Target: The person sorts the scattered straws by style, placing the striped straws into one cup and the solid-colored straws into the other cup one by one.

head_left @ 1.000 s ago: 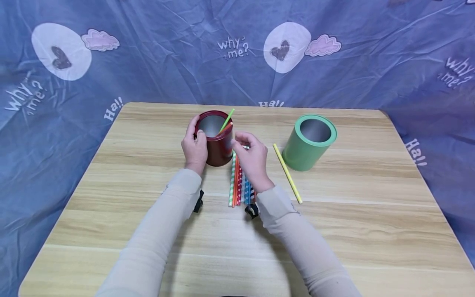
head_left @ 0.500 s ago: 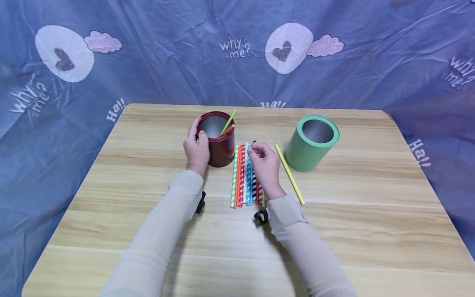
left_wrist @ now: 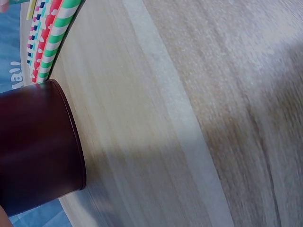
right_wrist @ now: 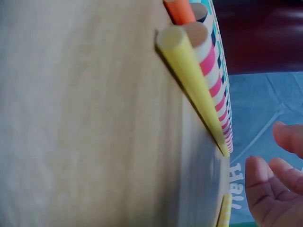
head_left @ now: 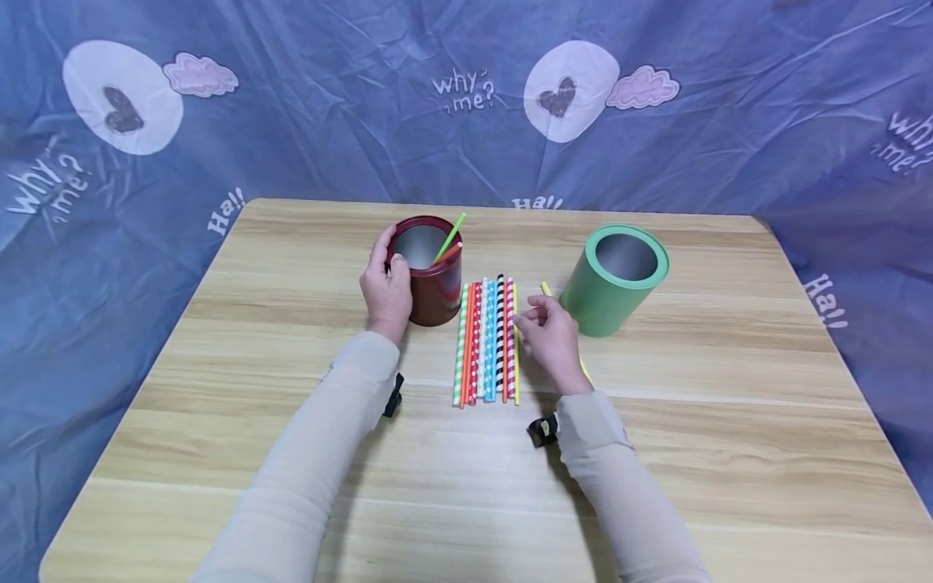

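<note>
My left hand point(head_left: 386, 295) grips a dark red can point(head_left: 437, 300) from its left side, thumb and fingers at the rim. A light green straw point(head_left: 453, 233) and an orange straw point(head_left: 450, 253) lean inside that can. Beside it lies a row of paper straws point(head_left: 484, 344) in several colours and patterns. My right hand point(head_left: 551, 336) is over the row's right end, close to a thin yellow straw point(head_left: 517, 372). In the right wrist view its thumb and fingers point(right_wrist: 260, 189) stand apart with nothing between them. The left wrist view shows the can's side point(left_wrist: 38, 146) and the straw ends.
A green can point(head_left: 601, 300) stands upright to the right, its mouth showing no straws. Partly hidden under my right hand, another yellow straw point(head_left: 585, 371) lies apart from the row. Blue printed cloth point(head_left: 328, 105) hangs behind the wooden table point(head_left: 240, 364).
My right hand has moved right, from beside the dark red can across the straws to the row's right end, uncovering the row. The left hand stays on the can.
</note>
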`<control>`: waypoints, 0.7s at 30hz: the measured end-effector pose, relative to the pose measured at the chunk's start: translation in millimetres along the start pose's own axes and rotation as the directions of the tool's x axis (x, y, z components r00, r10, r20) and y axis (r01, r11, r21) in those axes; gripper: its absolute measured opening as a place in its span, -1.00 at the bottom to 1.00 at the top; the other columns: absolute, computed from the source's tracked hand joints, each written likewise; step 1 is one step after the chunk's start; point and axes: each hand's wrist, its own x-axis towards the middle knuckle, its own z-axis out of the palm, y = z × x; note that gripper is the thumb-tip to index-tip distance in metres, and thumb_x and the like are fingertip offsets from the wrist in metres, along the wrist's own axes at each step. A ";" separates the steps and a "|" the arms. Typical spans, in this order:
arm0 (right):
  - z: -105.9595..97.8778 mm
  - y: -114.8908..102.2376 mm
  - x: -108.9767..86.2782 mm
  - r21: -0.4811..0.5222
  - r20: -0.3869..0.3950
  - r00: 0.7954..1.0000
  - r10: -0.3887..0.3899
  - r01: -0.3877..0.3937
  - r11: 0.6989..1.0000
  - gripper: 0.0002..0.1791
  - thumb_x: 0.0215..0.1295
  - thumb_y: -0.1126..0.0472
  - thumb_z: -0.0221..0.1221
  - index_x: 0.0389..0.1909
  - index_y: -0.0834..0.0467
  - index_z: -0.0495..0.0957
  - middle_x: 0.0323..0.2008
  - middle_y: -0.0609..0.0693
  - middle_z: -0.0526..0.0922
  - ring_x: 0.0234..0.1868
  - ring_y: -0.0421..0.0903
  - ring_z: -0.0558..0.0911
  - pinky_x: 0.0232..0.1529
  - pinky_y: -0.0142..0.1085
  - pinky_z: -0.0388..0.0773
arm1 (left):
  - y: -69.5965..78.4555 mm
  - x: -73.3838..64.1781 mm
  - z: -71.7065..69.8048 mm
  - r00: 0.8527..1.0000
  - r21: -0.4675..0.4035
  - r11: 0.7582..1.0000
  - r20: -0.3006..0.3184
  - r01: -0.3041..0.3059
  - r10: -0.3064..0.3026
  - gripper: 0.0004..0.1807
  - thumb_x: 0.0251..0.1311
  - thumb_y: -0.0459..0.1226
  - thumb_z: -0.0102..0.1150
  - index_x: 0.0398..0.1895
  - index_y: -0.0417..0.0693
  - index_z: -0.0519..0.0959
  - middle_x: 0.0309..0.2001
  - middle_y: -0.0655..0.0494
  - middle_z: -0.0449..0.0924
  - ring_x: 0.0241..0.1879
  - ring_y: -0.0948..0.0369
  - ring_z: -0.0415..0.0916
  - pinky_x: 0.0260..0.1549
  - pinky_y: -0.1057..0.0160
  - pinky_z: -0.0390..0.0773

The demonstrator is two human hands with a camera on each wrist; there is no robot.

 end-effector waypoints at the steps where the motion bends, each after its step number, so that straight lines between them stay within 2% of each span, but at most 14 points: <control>1: -0.2 1.1 0.7 -0.010 0.014 1.000 0.002 -0.002 1.000 -0.51 0.16 0.26 0.20 0.12 0.27 0.39 -0.18 0.14 0.55 -0.22 -0.02 0.53 -0.22 -0.27 0.55 | 0.5 0.1 -0.1 1.000 -0.001 1.000 0.002 -0.003 0.003 -0.53 0.15 -0.37 -0.15 0.14 -0.01 0.50 0.09 0.02 0.54 0.10 0.23 0.44 0.09 0.27 0.41; 7: 0.6 9.8 7.4 -0.024 0.077 0.997 0.004 -0.003 1.000 -0.50 0.17 0.30 0.18 0.16 0.26 0.37 -0.22 0.12 0.52 -0.30 -0.08 0.51 -0.39 -0.36 0.57 | -0.6 -0.2 -0.1 1.000 -0.009 1.000 0.012 0.003 -0.003 -0.53 0.15 -0.37 -0.15 0.15 0.00 0.49 0.10 0.04 0.53 0.11 0.25 0.43 0.10 0.29 0.40; 21: 3.7 18.7 13.2 -0.124 0.092 0.996 0.014 -0.003 0.992 -0.51 0.10 0.32 0.23 0.10 0.22 0.43 -0.31 0.06 0.50 -0.31 -0.09 0.45 -0.40 -0.39 0.45 | -1.3 -0.9 0.2 1.000 -0.007 1.000 0.006 -0.014 0.014 -0.53 0.16 -0.37 -0.15 0.15 -0.01 0.49 0.09 0.02 0.54 0.10 0.25 0.44 0.08 0.28 0.42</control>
